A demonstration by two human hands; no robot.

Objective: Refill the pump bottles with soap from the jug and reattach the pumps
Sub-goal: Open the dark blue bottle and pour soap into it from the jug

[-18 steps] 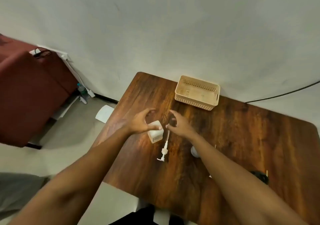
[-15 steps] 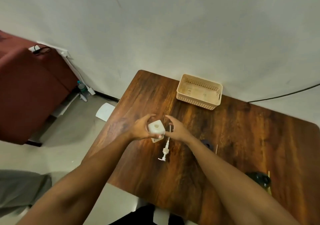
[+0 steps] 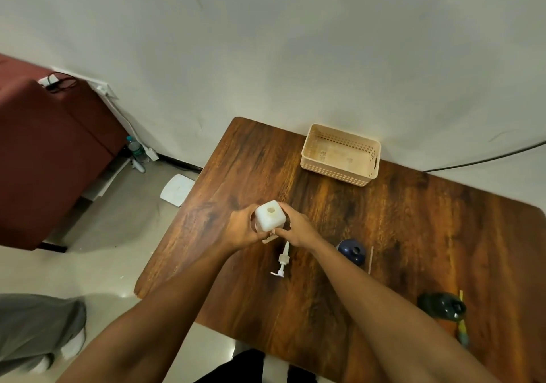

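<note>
Toward the left of the wooden worktop (image 3: pixel 413 235), both hands hold a white square pump bottle (image 3: pixel 270 218) between them: the left hand (image 3: pixel 240 230) curls its fingers round one side and the right hand (image 3: pixel 297 229) curls round the other. The neck is open with no pump on it, and the cloudy white body hides its fill level. The white pump (image 3: pixel 282 260) lies on the worktop just beside it. This looks like readying the bottle for refilling. The next move calls for a steady, upright bottle and the jug, which I cannot identify.
</note>
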